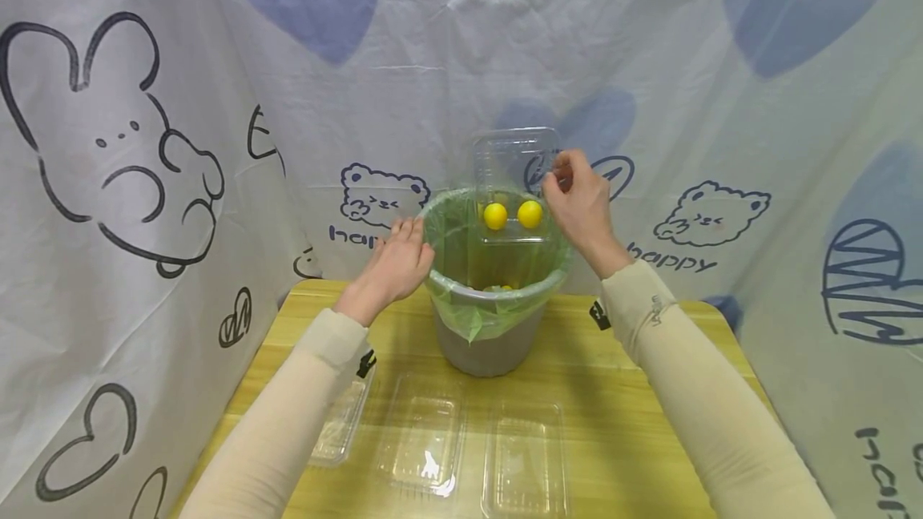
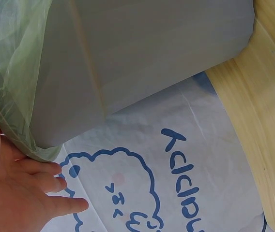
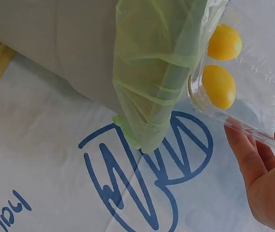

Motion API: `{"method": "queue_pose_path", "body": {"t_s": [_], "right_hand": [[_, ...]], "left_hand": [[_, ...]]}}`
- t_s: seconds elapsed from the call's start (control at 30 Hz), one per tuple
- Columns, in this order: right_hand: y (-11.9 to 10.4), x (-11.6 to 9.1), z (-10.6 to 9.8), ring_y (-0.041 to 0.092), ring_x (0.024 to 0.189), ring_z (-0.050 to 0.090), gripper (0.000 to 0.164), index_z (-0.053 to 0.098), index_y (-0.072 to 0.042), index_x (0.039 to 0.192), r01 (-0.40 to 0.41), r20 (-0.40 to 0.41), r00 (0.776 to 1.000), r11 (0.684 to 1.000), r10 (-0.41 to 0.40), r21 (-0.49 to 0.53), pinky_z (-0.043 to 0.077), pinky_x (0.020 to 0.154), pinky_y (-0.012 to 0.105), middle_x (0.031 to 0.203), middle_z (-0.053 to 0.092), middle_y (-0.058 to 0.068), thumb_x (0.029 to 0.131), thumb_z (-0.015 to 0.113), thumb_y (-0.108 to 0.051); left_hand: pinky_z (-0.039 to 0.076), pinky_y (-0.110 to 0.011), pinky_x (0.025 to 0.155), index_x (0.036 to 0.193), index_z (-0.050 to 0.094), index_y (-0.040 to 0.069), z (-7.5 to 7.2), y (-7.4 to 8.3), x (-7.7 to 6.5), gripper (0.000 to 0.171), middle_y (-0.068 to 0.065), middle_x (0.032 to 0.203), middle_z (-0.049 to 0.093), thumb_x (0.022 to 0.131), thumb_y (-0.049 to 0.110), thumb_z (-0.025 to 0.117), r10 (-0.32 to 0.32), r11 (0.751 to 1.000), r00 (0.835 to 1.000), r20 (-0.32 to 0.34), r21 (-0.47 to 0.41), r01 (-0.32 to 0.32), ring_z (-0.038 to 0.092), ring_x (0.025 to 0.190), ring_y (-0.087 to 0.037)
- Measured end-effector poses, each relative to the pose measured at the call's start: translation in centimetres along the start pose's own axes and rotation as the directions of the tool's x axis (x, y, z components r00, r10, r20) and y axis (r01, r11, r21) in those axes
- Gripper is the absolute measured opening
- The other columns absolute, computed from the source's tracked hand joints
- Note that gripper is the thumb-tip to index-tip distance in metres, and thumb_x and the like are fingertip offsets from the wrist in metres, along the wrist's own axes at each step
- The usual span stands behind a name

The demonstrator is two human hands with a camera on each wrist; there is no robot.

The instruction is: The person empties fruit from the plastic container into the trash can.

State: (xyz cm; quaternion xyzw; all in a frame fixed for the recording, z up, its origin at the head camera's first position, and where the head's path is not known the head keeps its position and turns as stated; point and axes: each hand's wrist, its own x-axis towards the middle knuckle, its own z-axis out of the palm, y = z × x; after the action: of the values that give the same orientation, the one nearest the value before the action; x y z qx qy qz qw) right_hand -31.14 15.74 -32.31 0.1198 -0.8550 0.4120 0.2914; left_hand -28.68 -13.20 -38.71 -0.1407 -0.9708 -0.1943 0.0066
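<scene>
My right hand [image 1: 582, 203] pinches the side edge of a clear plastic container [image 1: 513, 152], tilted over the mouth of a grey trash can [image 1: 483, 347]. Two yellow balls [image 1: 494, 216] lie against the container's lower end; the right wrist view shows the balls [image 3: 219, 87] beside its low wall. A green bag [image 1: 469, 315] lines the can and folds over its rim. With fingers extended, my left hand [image 1: 392, 267] rests at the rim's left side. In the left wrist view, the left hand's fingers [image 2: 65, 205] spread just outside the bag's edge.
Clear plastic containers stand on the wooden table [image 1: 613, 423] in front of the can: a left one [image 1: 339, 431] partly behind my sleeve, a middle one [image 1: 425, 439] and a right one [image 1: 526, 455]. Some yellow shows inside the can. A printed curtain [image 1: 447, 62] hangs close behind it.
</scene>
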Motion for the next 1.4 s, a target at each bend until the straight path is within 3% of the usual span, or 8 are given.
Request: {"method": "queue_pose_path", "body": {"t_s": [0.23, 0.47, 0.87, 1.4], "right_hand": [[0.08, 0.08, 0.18, 0.037, 0.087, 0.071, 0.019, 0.059, 0.000, 0.116, 0.026, -0.017, 1.000, 0.999, -0.026, 0.018, 0.057, 0.072, 0.040, 0.102, 0.073, 0.023, 0.102, 0.060, -0.011], [0.11, -0.01, 0.32, 0.034, 0.084, 0.068, 0.019, 0.060, 0.000, 0.116, 0.052, -0.035, 0.998, 0.998, -0.051, 0.029, 0.051, 0.069, 0.034, 0.097, 0.073, 0.020, 0.102, 0.060, -0.012], [-0.04, -0.07, 0.57, 0.034, 0.086, 0.070, 0.019, 0.060, 0.001, 0.117, 0.056, -0.048, 0.997, 0.997, -0.053, 0.050, 0.054, 0.071, 0.035, 0.099, 0.074, 0.021, 0.101, 0.060, -0.010], [-0.01, -0.06, 0.55, 0.031, 0.085, 0.068, 0.015, 0.059, 0.001, 0.113, 0.088, -0.114, 0.990, 0.993, -0.079, 0.073, 0.046, 0.065, 0.020, 0.097, 0.072, 0.021, 0.102, 0.060, -0.009]], "left_hand": [[0.011, -0.067, 0.131, 0.166, 0.015, -0.004, 0.02, 0.04, -0.04, 0.070, -0.025, 0.175, 0.012, 0.110, 0.037, 0.021, 0.001, 1.000, 1.000, 0.000, -0.005, -0.001, 0.008, 0.164, -0.042], [0.011, -0.069, 0.131, 0.165, 0.017, -0.005, 0.09, -0.04, 0.03, 0.071, -0.026, 0.174, 0.013, 0.109, 0.037, 0.020, 0.008, 1.000, 1.000, -0.010, -0.004, -0.008, 0.009, 0.164, -0.042], [0.010, -0.068, 0.131, 0.165, 0.017, -0.005, 0.05, -0.09, -0.14, 0.071, -0.026, 0.174, 0.013, 0.109, 0.038, 0.020, 0.010, 1.000, 1.000, -0.013, -0.019, -0.010, 0.008, 0.164, -0.042], [0.011, -0.068, 0.130, 0.165, 0.017, -0.005, -0.07, -0.09, -0.17, 0.071, -0.026, 0.174, 0.013, 0.110, 0.038, 0.020, 0.017, 1.000, 1.000, -0.015, -0.019, -0.017, 0.008, 0.164, -0.042]]}}
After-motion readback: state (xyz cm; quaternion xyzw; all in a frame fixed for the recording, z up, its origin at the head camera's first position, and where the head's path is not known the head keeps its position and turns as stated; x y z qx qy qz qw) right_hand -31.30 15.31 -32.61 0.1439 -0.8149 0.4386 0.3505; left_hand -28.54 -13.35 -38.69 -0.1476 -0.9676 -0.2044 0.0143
